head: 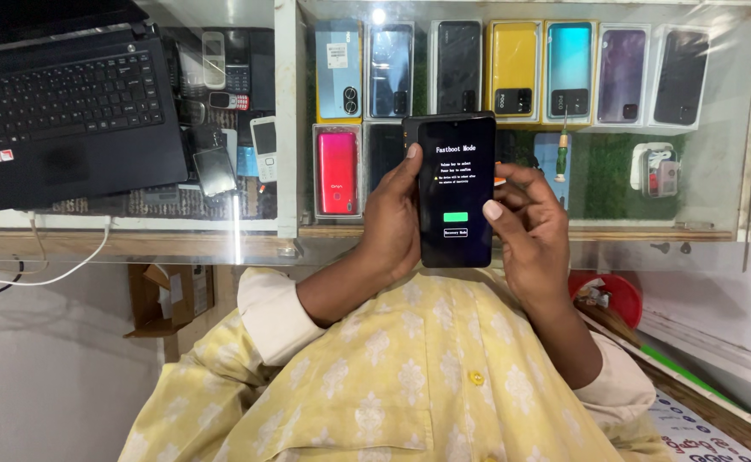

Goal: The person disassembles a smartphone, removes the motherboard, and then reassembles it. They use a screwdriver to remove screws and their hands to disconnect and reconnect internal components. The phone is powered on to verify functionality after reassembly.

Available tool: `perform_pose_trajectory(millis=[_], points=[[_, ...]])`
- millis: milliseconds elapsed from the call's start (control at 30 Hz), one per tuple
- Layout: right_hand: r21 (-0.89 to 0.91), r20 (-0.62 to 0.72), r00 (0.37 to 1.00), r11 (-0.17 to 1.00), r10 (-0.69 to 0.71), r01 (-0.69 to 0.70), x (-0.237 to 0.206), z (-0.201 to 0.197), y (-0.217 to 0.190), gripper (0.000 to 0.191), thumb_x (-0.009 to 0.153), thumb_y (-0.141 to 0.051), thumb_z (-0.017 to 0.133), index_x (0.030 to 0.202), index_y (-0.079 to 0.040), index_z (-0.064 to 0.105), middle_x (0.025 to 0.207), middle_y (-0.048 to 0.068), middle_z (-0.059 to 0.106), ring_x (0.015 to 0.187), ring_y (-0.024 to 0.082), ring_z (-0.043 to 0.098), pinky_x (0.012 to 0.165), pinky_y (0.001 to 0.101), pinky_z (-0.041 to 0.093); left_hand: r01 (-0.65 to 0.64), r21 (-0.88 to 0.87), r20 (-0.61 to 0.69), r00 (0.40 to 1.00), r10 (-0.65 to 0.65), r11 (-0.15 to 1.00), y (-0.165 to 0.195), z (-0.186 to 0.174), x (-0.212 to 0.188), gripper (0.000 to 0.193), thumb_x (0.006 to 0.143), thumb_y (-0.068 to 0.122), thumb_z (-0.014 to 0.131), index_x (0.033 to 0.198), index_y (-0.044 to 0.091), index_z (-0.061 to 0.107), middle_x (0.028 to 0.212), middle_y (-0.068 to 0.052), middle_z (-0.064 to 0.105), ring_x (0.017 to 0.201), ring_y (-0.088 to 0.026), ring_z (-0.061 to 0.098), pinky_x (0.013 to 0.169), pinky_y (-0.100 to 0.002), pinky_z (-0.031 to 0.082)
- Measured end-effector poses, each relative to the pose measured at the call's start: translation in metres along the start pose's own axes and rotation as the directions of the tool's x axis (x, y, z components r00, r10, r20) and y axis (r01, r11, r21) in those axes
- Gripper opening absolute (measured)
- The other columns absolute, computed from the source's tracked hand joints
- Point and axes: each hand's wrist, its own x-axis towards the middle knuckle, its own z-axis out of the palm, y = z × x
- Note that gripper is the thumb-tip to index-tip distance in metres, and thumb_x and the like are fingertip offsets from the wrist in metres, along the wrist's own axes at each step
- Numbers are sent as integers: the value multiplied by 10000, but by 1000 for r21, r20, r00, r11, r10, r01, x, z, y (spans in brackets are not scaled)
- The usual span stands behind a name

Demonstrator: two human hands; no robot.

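A black smartphone (456, 192) is held upright above a glass display counter (521, 244). Its screen is dark with white text, a small green box and a white-outlined button. My left hand (390, 222) grips its left edge, thumb along the side. My right hand (525, 227) holds the right edge, with the thumb bent over the screen's right side near the middle. Both sleeves are pale yellow with a white pattern.
A black laptop (68, 111) lies on the counter at left, with a white cable (59, 272) hanging off the edge. Under the glass stand several phones and phone boxes (512, 68), and old keypad handsets (226, 85). A red bucket (611, 295) sits lower right.
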Motion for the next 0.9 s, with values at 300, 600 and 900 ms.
perform_pose_trajectory(millis=[300,600,900], points=[[-120,-24,999,992,44,-47,-2,-11,3,289,941,-37,727,1213,29,653,1061,88,720,948,111,675,858,246,562,124,-13,-38,992,-124,992,19,8,11,546,970,496,593,1216,10,628,1110,-129,698,1009,-221,703,935,-403,578],[-263,19,999,964,32,-26,-6,-5,-11,254,943,-51,734,1175,40,685,1094,111,741,964,116,690,871,257,572,197,66,0,980,-197,978,27,16,26,316,909,316,779,1010,47,648,875,-46,650,763,-143,667,736,-328,603],[141,-7,992,982,128,-126,5,-19,4,116,992,7,674,1084,71,704,1029,156,746,874,180,723,785,309,598,303,97,42,951,-308,948,28,10,27,337,891,325,769,1058,63,638,920,-59,668,813,-167,692,783,-356,609]])
